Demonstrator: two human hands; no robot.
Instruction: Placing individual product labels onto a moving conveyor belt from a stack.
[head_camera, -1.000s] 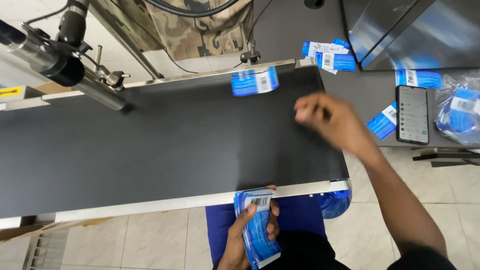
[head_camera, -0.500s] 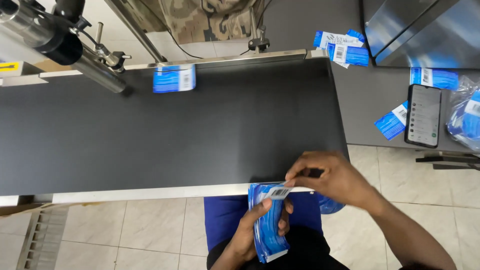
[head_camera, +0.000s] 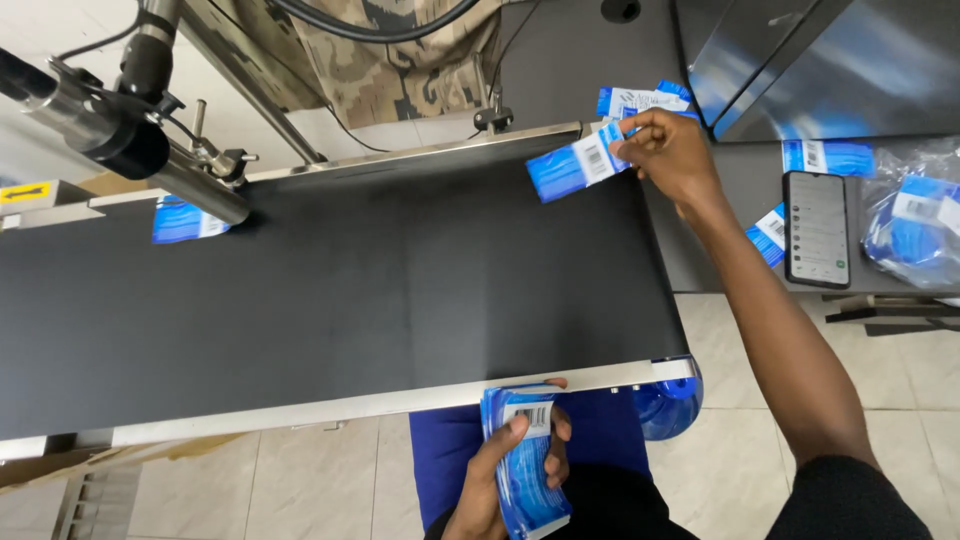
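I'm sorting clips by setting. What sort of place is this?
Probably a small packaging or labelling line: a black conveyor belt carries a blue sachet under a mounted print head, while the right hand sets down another and the left hand holds a stack.

a blue-and-white flat packet (head_camera: 577, 165) is pinched in the right hand (head_camera: 668, 150) over the belt's far edge; a stack of blue packets (head_camera: 524, 462) sits in the left hand (head_camera: 510, 480). another packet (head_camera: 185, 220) lies far left. a dark phone screen (head_camera: 817, 227) rests right, beside loose blue packets (head_camera: 827, 156).
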